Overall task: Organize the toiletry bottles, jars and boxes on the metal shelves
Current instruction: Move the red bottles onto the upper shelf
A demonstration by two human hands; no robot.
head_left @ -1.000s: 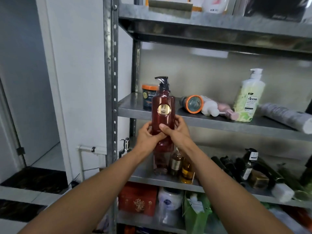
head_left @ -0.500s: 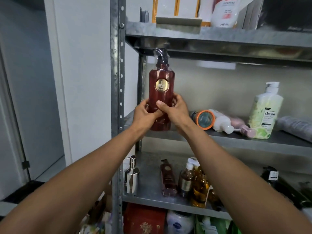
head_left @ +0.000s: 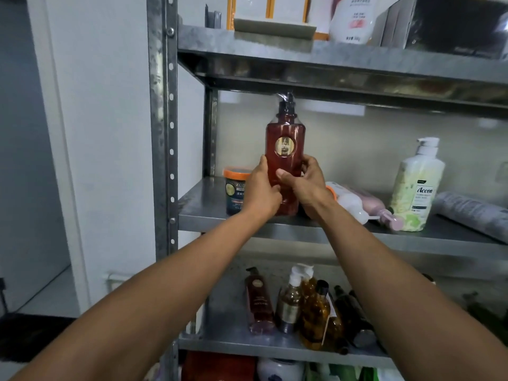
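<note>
Firstly, at the far left stands the perforated metal upright (head_left: 162,127) of the shelving unit, next to a white wall. On the middle shelf (head_left: 316,229), near its left end, a dark jar with an orange lid (head_left: 233,189) stands upright, partly hidden behind the left hand (head_left: 261,192). This hand is wrapped around the lower left side of a red pump bottle (head_left: 284,158), and the right hand (head_left: 306,185) closes on the lower right side, with the thumb across the front. So both hands are clamped on the same bottle, close together. The bottle is upright, it has a round gold label and a black pump that reaches almost to the underside of the upper shelf (head_left: 343,60). Its base is at the level of the middle shelf, but whether it already rests on the metal cannot be told, because the hands cover it.

To the right of the hands, a white bottle (head_left: 350,203) and a pink pump bottle (head_left: 380,210) lie on their sides, touching each other. Next stands a pale green pump bottle (head_left: 416,188), upright, and at the far right a grey tube (head_left: 470,213) lies down.

On the lower shelf (head_left: 275,350), several brown and amber bottles (head_left: 302,306) stand close together.
</note>
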